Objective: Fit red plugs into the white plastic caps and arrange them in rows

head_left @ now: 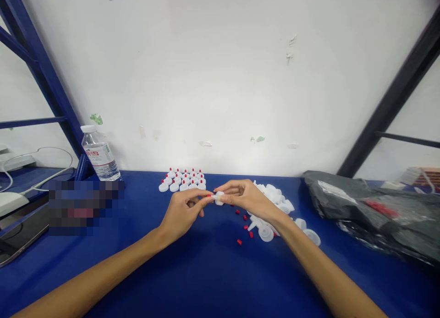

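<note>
Between my two hands, above the blue table, is a white nozzle cap [219,199] lying on its side, its narrow tip toward the left. My right hand [245,198] pinches the wide base of it. With thumb and fingers closed, my left hand [185,210] holds a small red tip cap [209,196] at the nozzle's tip; whether it is fully seated I cannot tell. Behind my left hand stand rows of white nozzle caps [184,186] with red tips. Loose white nozzle caps [266,232] lie in a pile, partly hidden by my right arm.
Several loose red tip caps [239,241] are scattered left of the pile. A water bottle [100,155] stands at the back left. On the right lies a dark plastic bag [364,208]. The wall [220,79] rises behind the blue table [192,272].
</note>
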The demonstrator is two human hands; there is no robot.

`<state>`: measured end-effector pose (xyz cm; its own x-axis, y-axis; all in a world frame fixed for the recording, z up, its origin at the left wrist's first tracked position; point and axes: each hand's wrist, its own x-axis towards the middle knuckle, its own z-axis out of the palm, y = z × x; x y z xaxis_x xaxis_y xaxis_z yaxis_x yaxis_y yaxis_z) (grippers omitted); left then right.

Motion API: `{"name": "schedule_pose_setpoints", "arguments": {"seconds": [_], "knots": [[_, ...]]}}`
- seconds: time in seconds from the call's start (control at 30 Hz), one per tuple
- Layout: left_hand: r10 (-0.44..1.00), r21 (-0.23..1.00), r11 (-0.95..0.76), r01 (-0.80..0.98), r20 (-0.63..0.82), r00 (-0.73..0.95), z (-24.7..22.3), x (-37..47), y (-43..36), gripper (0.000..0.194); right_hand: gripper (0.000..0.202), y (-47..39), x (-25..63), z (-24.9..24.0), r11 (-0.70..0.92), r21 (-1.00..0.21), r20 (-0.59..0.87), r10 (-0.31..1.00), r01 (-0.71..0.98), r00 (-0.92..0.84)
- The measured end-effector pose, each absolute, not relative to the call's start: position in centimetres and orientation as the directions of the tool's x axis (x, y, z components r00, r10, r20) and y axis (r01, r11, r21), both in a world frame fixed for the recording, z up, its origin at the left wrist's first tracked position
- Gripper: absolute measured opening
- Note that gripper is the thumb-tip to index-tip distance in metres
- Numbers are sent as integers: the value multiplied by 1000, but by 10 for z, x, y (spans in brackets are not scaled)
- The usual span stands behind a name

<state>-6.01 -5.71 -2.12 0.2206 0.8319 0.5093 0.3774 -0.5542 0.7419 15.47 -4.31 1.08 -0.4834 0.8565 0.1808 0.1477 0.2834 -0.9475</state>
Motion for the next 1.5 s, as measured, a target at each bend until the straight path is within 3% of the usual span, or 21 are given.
{"name": "schedule_pose_setpoints", "arguments": {"seconds": [0.1, 0.2, 0.37, 0.47, 0.57, 0.67, 0.87, 1.07, 1.17, 1.27, 1.37, 1.5], "knots": [[868, 780, -496, 381, 445, 221, -12, -59, -57, 27, 37, -45, 152, 11, 300, -942, 191, 847, 150, -497], [868, 705, -497, 507, 411, 278, 3, -69, -47, 27, 35, -44, 151, 11, 326, -921, 206, 871, 212, -445], [881, 324, -461, 826, 280, 382, 28, -118, -17, 22, 29, -37, 154, 8, 347, -896, 254, 913, 278, -320], [948, 136, -307, 942, 127, 291, 34, -152, -4, 18, 26, -34, 156, 7, 356, -885, 271, 918, 299, -290], [992, 45, -127, 991, 2, 127, 34, -172, 3, 15, 26, -34, 158, 8, 377, -871, 291, 912, 314, -289], [996, 64, -22, 998, -80, 27, 30, -178, 7, 17, 26, -36, 159, 10, 381, -864, 295, 912, 328, -284], [996, 114, -30, 993, -81, 40, 21, -179, 14, 17, 25, -37, 159, 11, 393, -836, 305, 913, 382, -271], [998, 16, -3, 1000, -64, 4, 20, -180, 14, 22, 25, -33, 168, 11, 463, -709, 414, 884, 532, -219], [998, -63, 38, 997, 53, -35, 28, -172, 4, 28, 23, -28, 180, 13, 460, -576, 438, 872, 675, -220], [959, -25, 40, 999, 282, -31, 35, -147, -13, 34, 22, -24, 191, 13, 415, -458, 377, 892, 786, -251], [895, 82, -177, 981, 429, 125, 24, -109, -31, 31, 22, -22, 197, 11, 376, -341, 343, 903, 862, -258], [790, 195, -556, 808, 427, 440, -14, -69, -43, 25, 19, -22, 198, 7, 320, -259, 314, 920, 911, -234]]}}
